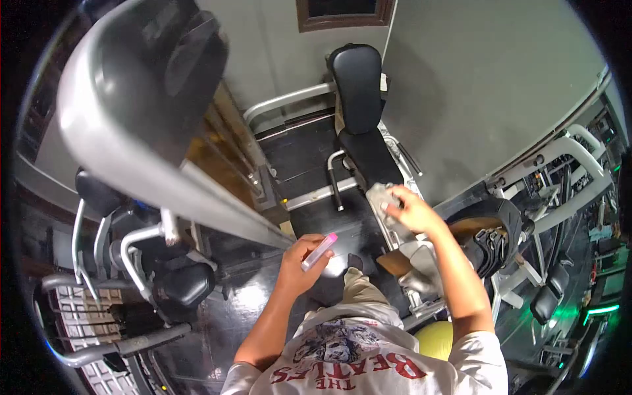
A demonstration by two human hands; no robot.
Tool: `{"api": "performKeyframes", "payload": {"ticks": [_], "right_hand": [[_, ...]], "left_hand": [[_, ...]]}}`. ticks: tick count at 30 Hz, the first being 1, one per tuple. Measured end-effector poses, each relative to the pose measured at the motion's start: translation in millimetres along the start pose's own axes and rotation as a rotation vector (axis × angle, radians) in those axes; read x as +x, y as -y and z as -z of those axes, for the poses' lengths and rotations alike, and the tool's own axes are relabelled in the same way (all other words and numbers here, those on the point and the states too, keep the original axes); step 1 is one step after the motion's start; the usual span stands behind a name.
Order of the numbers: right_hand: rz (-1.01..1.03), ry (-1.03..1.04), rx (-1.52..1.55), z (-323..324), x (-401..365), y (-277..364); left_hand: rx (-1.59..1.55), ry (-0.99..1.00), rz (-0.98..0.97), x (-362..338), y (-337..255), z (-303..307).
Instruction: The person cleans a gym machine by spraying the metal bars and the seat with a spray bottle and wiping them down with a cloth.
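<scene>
My left hand is closed around a small, slim clear bottle with a pink cap, its cap end pointing up and to the right. A crumpled grey cloth is gripped in my right hand, by the near end of a black padded seat. In this view the cloth overlaps the seat's end. The seat's upright black backrest stands farther back, near the wall.
A large grey machine frame slants across the left. Padded machines stand at the lower left. Black straps hang on the right, beside a curved grey frame. Below my right forearm is a pale cloth-like bundle.
</scene>
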State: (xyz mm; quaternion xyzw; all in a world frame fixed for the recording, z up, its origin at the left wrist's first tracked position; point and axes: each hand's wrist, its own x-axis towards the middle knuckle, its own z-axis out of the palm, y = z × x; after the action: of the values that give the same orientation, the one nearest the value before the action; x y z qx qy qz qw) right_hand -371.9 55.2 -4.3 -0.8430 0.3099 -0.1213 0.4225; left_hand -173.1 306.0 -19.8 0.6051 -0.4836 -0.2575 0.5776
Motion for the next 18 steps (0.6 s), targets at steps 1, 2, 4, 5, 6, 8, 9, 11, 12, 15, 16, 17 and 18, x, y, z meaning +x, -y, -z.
{"api": "performKeyframes", "payload": {"ticks": [1,2,4,5,6,8,9,11,12,15,16,17,18], "right_hand": [[-0.058,-0.013,0.017,18,22,-23],[-0.119,-0.018,0.028,34,42,-43],[-0.265,-0.033,0.09,58,81,-90],[-0.326,-0.042,0.099,63,97,-119],[-0.386,-0.049,0.106,66,112,-151],[-0.559,0.004,0.172,70,140,-197],[-0.678,0.005,0.145,68,149,-219],[-0.681,-0.027,0.045,48,163,-281],[-0.712,-0.008,0.038,36,169,-311],[-0.783,0.024,0.045,-1,185,-386],[-0.793,0.017,0.069,-14,193,-409],[-0.797,0.007,0.093,-22,203,-425],[-0.783,0.01,0.077,-29,213,-441]], "left_hand": [[0.119,-0.012,-0.09,24,4,-10],[0.189,-0.085,-0.107,46,6,-22],[0.244,-0.132,-0.071,84,22,-46],[0.27,-0.155,-0.054,102,34,-58],[0.143,-0.207,0.136,115,61,-72],[0.335,-0.225,0.105,160,89,-91],[0.431,-0.23,0.092,179,103,-101],[0.473,-0.242,0.205,218,135,-126],[0.457,-0.245,0.231,231,162,-138],[0.377,-0.214,0.311,256,229,-166],[0.358,-0.204,0.343,263,244,-173],[0.339,-0.197,0.369,268,263,-178],[0.287,-0.198,0.422,269,280,-184]]}}
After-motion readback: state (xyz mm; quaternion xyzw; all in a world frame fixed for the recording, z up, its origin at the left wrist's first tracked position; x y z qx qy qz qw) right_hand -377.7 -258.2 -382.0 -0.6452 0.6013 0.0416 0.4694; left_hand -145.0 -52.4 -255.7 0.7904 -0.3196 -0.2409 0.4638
